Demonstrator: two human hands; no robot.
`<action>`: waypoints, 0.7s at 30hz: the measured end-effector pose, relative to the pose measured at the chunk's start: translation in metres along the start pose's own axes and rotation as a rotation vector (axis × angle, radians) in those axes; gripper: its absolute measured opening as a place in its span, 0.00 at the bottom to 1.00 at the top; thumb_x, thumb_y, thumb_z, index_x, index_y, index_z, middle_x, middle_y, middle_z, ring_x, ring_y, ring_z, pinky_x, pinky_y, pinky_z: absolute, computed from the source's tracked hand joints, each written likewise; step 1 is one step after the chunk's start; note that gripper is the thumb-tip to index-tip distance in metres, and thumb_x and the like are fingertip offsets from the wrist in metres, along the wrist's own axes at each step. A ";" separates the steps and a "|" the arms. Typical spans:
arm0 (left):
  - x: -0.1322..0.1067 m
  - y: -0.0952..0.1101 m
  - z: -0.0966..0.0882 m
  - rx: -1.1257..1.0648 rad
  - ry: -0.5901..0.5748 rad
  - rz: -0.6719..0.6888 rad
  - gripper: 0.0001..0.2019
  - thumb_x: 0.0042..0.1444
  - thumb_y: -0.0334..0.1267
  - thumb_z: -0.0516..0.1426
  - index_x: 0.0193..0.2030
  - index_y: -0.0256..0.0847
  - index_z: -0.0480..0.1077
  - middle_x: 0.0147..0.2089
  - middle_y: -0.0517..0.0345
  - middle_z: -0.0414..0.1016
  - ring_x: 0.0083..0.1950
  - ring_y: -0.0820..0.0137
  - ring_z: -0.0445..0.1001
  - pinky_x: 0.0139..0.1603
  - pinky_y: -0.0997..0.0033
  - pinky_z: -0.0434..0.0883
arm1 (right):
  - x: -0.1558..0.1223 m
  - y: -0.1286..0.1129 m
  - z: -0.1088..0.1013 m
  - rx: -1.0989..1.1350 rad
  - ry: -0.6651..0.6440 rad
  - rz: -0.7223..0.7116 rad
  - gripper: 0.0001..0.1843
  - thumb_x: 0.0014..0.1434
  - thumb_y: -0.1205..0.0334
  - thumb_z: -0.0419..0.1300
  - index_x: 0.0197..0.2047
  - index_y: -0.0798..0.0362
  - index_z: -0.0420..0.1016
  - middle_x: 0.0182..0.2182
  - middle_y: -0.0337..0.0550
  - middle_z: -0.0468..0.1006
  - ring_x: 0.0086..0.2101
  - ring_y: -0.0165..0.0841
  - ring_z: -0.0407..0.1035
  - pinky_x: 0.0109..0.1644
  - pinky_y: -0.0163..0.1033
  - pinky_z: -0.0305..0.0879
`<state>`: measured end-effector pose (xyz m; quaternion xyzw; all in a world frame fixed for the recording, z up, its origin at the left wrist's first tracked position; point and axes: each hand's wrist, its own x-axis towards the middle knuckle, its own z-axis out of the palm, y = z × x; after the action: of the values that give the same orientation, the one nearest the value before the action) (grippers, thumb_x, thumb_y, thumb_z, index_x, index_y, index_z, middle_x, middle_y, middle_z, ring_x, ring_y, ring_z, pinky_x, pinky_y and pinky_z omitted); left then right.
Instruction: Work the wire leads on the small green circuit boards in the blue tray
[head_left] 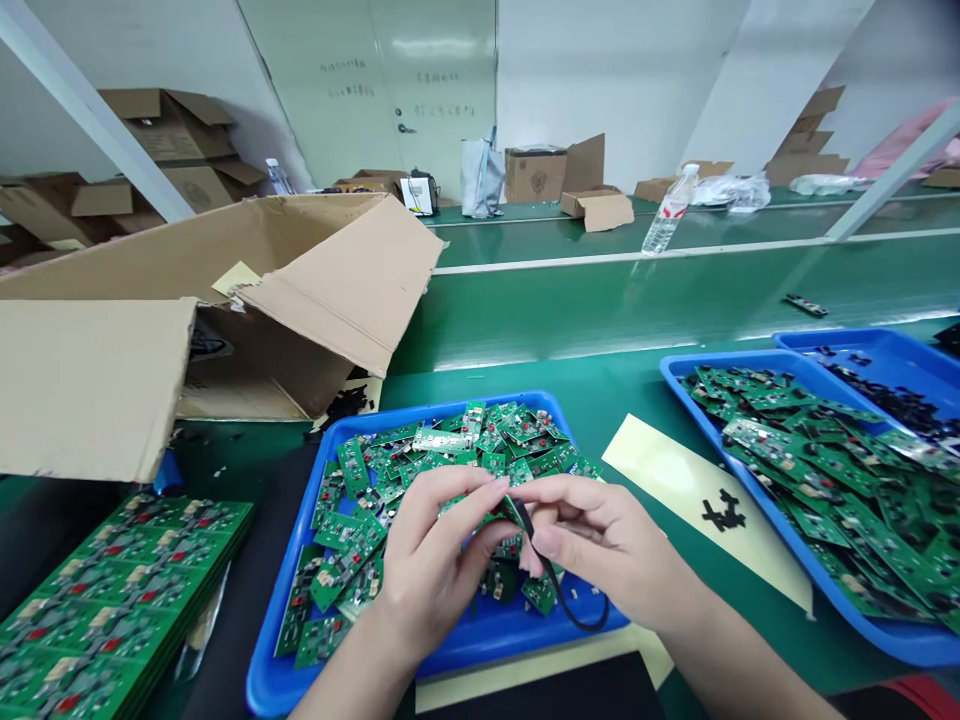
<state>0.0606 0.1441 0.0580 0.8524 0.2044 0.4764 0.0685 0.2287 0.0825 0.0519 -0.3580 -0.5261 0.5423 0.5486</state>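
Above the front blue tray (289, 590), both hands meet at a small green circuit board (513, 508), mostly hidden by the fingers. My left hand (439, 550) is closed, pinching the board between thumb and fingertips. From the board's near end a thin black strip (553, 580) runs down and curls into a loop over the tray's front edge. My right hand (615, 550) is closed around the strip's upper part, its fingertips against the board. Loose circuit boards (352, 540) with red and white parts fill the tray beneath.
Unseparated board panels (112, 590) are stacked at left, below an open cardboard box (330, 270). On the right, yellow backing paper (667, 480) carries black pieces (724, 512). Beyond it stand a second board-filled tray (862, 635) and another tray (892, 345) of black parts.
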 end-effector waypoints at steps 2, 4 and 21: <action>0.000 0.001 0.001 -0.013 0.004 -0.012 0.16 0.58 0.31 0.57 0.53 0.44 0.66 0.41 0.54 0.73 0.42 0.68 0.74 0.41 0.70 0.73 | 0.001 0.001 0.001 0.048 0.023 0.005 0.12 0.59 0.60 0.60 0.47 0.52 0.73 0.24 0.35 0.74 0.27 0.26 0.73 0.34 0.32 0.72; 0.000 0.001 0.002 -0.031 -0.002 -0.035 0.16 0.57 0.32 0.57 0.53 0.43 0.67 0.41 0.53 0.73 0.42 0.68 0.74 0.40 0.70 0.73 | 0.003 0.002 0.001 0.060 0.042 0.016 0.10 0.58 0.61 0.60 0.44 0.52 0.74 0.23 0.35 0.74 0.26 0.26 0.72 0.32 0.31 0.71; -0.010 0.005 0.007 -0.413 -0.088 -0.271 0.20 0.58 0.33 0.57 0.58 0.49 0.64 0.45 0.55 0.75 0.48 0.68 0.72 0.50 0.69 0.71 | 0.004 0.002 0.004 -0.534 0.249 -0.430 0.07 0.57 0.71 0.59 0.38 0.50 0.72 0.31 0.40 0.77 0.33 0.31 0.72 0.37 0.35 0.70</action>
<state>0.0630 0.1354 0.0482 0.8051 0.2121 0.4569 0.3133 0.2237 0.0856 0.0518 -0.4333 -0.6416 0.2101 0.5971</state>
